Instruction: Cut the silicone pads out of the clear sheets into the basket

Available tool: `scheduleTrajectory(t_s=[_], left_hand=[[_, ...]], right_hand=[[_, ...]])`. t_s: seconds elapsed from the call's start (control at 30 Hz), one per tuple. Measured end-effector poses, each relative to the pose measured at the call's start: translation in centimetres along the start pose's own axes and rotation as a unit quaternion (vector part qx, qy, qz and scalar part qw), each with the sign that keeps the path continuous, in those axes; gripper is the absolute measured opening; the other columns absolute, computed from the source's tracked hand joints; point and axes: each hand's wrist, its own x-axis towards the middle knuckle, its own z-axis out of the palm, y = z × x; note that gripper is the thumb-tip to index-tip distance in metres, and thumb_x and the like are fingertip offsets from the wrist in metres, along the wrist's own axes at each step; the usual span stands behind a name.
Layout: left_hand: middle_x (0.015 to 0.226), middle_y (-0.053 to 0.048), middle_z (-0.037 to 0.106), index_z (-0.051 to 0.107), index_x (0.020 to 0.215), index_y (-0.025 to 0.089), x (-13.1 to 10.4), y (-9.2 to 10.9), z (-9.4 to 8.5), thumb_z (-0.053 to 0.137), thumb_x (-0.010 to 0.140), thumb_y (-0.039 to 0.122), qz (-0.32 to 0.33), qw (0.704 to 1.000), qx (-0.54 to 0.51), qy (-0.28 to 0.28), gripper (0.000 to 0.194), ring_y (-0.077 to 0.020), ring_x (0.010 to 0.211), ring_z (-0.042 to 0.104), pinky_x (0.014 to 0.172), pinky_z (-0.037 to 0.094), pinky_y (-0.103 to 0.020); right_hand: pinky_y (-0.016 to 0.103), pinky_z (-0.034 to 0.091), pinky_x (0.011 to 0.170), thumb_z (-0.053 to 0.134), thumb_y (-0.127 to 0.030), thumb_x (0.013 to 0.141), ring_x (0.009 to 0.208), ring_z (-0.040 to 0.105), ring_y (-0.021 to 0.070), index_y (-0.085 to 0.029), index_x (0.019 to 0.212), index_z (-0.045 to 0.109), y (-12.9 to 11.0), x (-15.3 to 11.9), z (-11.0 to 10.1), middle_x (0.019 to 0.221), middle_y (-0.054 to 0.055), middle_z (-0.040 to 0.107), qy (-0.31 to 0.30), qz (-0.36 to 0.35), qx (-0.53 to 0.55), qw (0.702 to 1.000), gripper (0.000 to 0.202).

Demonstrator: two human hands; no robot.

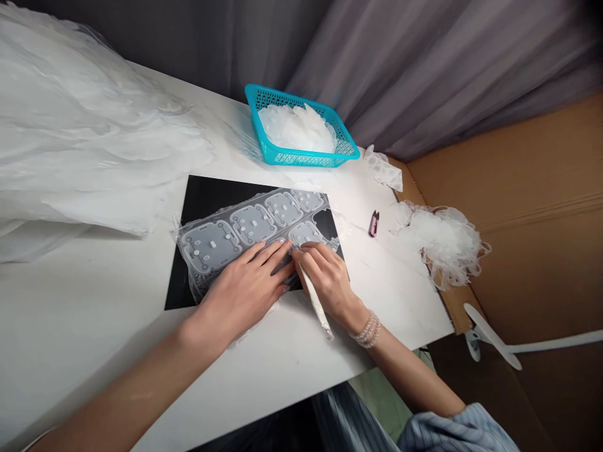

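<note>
A translucent molded sheet (211, 243) with several rounded-square panels lies on a black mat (198, 196). My left hand (249, 279) rests flat on the sheet with its fingers stretched out. Close beside it, my right hand (325, 273) is closed around a white pen-like tool (315, 301) that looks wrapped. The tool's back end points down toward the table's near edge, while its tip is hidden under my fingers. One panel opening (325, 223) at the sheet's right end shows the black mat through it.
A blue basket (311, 157) holding white translucent pieces (299, 129) stands behind the mat. Small thread snips (374, 224) lie to the right, near a heap of clear scraps (443, 242). Large stacked translucent sheets (85, 132) fill the left. Cardboard (518, 188) borders the right side.
</note>
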Motion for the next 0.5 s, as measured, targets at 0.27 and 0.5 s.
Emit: scheduleTrajectory(t_s=[0.27,0.5], left_hand=[[0.157,-0.019,0.040,0.050,0.145,0.009,-0.1,0.2,-0.2,0.035,0.103,0.031,0.023,0.999,0.024,-0.017,0.050,-0.0304,0.147,0.036,0.121,0.031,-0.049],[0.156,-0.020,0.042,0.045,0.147,0.004,-0.2,0.2,-0.3,0.037,0.100,0.025,0.033,0.999,0.023,-0.019,0.052,-0.0326,0.147,0.036,0.122,0.028,-0.051]], right_hand=[[0.038,0.059,0.086,0.035,-0.010,0.103,0.107,0.068,0.0268,-0.010,0.102,0.060,-1.1,0.1,-0.3,0.115,0.022,0.068,-0.048,0.064,0.015,0.997,0.025],[0.040,0.057,0.098,0.039,-0.008,0.101,0.118,0.066,0.0280,-0.012,0.114,0.060,-1.1,0.1,0.4,0.117,0.018,0.070,-0.054,0.052,-0.001,0.997,0.025]])
